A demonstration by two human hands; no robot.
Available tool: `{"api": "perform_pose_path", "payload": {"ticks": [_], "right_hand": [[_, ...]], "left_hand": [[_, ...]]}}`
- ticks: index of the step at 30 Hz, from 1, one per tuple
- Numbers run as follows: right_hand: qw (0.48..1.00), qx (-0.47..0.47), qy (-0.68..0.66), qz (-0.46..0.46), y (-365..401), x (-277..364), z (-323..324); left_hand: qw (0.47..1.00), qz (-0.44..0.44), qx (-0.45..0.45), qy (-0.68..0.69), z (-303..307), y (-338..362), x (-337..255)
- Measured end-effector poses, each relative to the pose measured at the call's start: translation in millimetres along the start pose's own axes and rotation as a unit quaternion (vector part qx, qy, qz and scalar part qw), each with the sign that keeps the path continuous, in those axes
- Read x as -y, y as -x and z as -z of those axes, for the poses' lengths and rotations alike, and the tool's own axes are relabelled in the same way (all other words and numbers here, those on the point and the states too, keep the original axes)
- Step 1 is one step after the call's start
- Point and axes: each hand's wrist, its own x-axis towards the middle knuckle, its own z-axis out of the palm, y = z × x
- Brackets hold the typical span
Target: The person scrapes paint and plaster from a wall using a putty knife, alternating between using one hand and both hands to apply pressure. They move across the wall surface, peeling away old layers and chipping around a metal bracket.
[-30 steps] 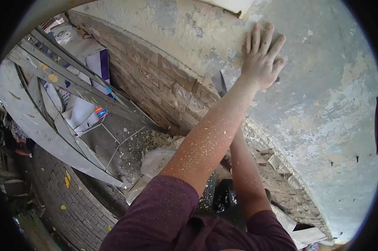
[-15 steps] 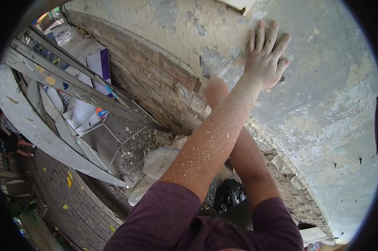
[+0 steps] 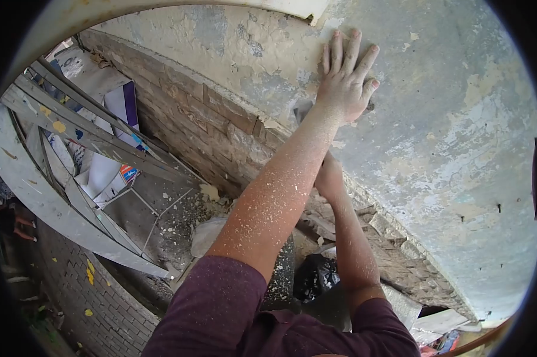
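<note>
My left hand (image 3: 347, 86) lies flat with spread fingers against the peeling painted wall (image 3: 435, 113). Pale dust and paint flakes coat that hand and its forearm. Beneath the left forearm, my right hand (image 3: 329, 177) is closed around a scraper (image 3: 303, 111). The scraper's metal blade shows beyond the forearm, near the bare grey patch of wall just above the stone ledge. Most of its handle is hidden behind the left arm.
Stone cladding (image 3: 191, 104) runs along the wall's lower part. Slanted paint-spotted boards (image 3: 102, 140) stand at left, near white panels. Debris (image 3: 179, 238) and a black plastic bag (image 3: 316, 276) lie below. A person (image 3: 21, 225) is at far left on the brick paving.
My right hand has moved down, away from the wall patch, and is less blurred. My left hand stays flat on the wall. The whole view has shifted slightly.
</note>
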Motion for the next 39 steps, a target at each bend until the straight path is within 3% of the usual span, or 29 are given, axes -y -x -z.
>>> {"api": "perform_pose_path", "payload": {"ticks": [3,5,6,8,9,10,11,12,14,15,16,17,18,19,20,21,22,23,24,26,27,28,30,32,34,36,38,39], "right_hand": [[0.956,-0.082,0.136,0.247,-20,21,-7],[0.972,-0.050,-0.076,0.215,-69,4,-26],[0.971,-0.054,-0.077,0.219,-70,5,-26],[0.931,-0.149,-0.022,0.332,-69,8,-25],[0.930,-0.153,-0.024,0.333,-54,19,-15],[0.979,-0.090,-0.088,0.160,-35,26,2],[0.989,-0.020,-0.147,-0.020,-16,32,15],[0.989,-0.019,-0.143,-0.022,-3,32,22],[0.984,-0.021,-0.166,0.056,13,31,35],[0.980,-0.078,-0.150,0.108,17,31,31],[0.979,-0.077,-0.153,0.114,16,35,28],[0.971,-0.107,-0.174,0.122,15,40,24],[0.964,-0.136,-0.194,0.123,18,44,22],[0.969,-0.143,-0.095,0.175,19,49,30],[0.962,-0.179,0.052,0.197,18,49,35],[0.933,-0.210,0.198,0.215,15,50,43],[0.873,-0.232,0.304,0.301,12,60,70],[0.841,-0.323,0.248,0.358,6,81,101],[0.666,-0.503,0.337,0.436,-18,87,128],[0.622,-0.515,0.457,0.374,-42,92,173],[0.624,-0.513,0.454,0.375,-45,92,174],[0.633,-0.488,0.463,0.383,-46,91,173],[0.643,-0.458,0.474,0.389,-49,89,174],[0.631,-0.462,0.481,0.396,-48,88,174],[0.632,-0.467,0.480,0.390,-52,88,173],[0.631,-0.471,0.477,0.390,-52,87,173],[0.633,-0.471,0.487,0.375,-51,87,174],[0.634,-0.471,0.479,0.382,-51,88,174]], "left_hand": [[0.999,0.014,0.014,-0.038,0,-3,-2],[0.999,0.009,0.017,-0.041,2,-3,-3],[0.999,0.010,0.019,-0.050,4,-2,-2],[0.998,0.002,0.019,-0.066,7,-2,-2],[0.998,0.007,0.028,-0.057,9,-2,-2],[0.998,0.014,0.036,-0.048,10,-3,-2],[0.996,-0.008,0.013,-0.088,15,0,-4],[0.996,-0.004,0.012,-0.086,30,9,-5],[0.995,0.048,-0.038,0.080,63,34,-14],[0.975,0.186,-0.093,0.073,65,62,-38],[0.935,0.318,-0.143,0.064,63,88,-57],[0.937,0.314,-0.145,0.059,57,96,-59],[0.874,0.369,-0.103,0.298,53,105,-60],[0.751,0.405,-0.056,0.519,47,113,-60],[0.748,0.411,-0.054,0.518,54,109,-64],[0.706,0.455,-0.020,0.543,71,97,-70],[0.661,0.495,0.012,0.564,81,90,-73],[0.618,0.509,0.034,0.598,81,91,-76],[0.614,0.517,0.030,0.595,77,100,-80],[0.538,0.604,-0.004,0.588,59,123,-91],[0.526,0.604,0.020,0.598,47,135,-94],[0.528,0.605,0.019,0.595,32,137,-88],[0.599,0.583,0.020,0.548,17,127,-80],[0.607,0.594,0.036,0.527,15,95,-48],[0.667,0.582,-0.054,0.462,17,75,-30],[0.680,0.572,-0.047,0.457,25,93,-44],[0.796,0.476,0.184,0.326,36,115,-74],[0.797,0.481,0.155,0.331,26,116,-70]]}}
